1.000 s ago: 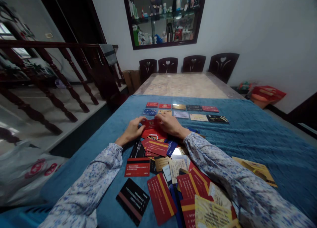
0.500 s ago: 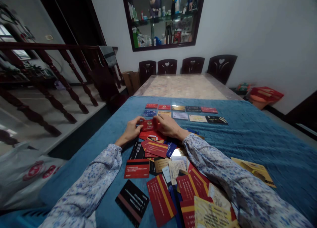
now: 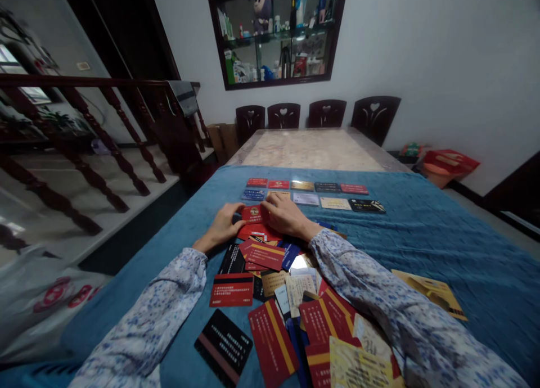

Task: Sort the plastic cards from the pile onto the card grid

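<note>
A red card [image 3: 253, 212] with a gold emblem lies between my two hands, just below the near row of cards. My left hand [image 3: 225, 222] grips its left edge with thumb and fingers. On its right edge are the curled fingers of my right hand [image 3: 283, 212]. Another red card [image 3: 255, 231] shows right beneath it, at the top of a loose heap. In that heap, maroon cards with gold stripes [image 3: 274, 337], a black card [image 3: 223, 343] and a red card with a black stripe [image 3: 232, 290] overlap or lie near one another.
Two rows of cards [image 3: 306, 199] are laid out beyond my hands on the blue cloth [image 3: 422, 225]. A yellow card [image 3: 430, 289] lies apart at the right. Chairs [image 3: 327, 113] stand behind the stone tabletop [image 3: 312, 146]. A plastic bag [image 3: 46, 303] is at the lower left.
Both hands stay at the red card, which sits nearly where it was. My right fingers have shifted slightly, and the whole view has moved a little.
</note>
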A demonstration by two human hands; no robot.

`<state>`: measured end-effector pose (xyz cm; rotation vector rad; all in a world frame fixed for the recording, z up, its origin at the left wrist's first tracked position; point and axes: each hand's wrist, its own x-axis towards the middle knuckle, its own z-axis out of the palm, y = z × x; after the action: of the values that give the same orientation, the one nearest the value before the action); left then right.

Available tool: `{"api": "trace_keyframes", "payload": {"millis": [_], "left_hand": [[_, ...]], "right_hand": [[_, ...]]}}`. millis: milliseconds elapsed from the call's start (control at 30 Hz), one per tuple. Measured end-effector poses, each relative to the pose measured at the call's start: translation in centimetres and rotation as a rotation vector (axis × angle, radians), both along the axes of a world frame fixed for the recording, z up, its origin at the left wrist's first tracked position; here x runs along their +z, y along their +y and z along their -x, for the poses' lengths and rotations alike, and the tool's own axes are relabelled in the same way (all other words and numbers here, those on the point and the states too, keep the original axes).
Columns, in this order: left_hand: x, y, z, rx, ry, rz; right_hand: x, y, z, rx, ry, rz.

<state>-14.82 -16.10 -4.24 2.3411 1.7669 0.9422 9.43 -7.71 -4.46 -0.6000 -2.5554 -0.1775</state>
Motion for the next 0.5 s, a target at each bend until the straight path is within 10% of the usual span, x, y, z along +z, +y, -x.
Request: {"api": "trace_keyframes", "payload": {"millis": [500], "left_hand": [[0.68, -0.29, 0.66, -0.103, 0.253, -0.096]], "right_hand": [[0.85, -0.1, -0.66, 0.002, -0.057, 0.062]]}}
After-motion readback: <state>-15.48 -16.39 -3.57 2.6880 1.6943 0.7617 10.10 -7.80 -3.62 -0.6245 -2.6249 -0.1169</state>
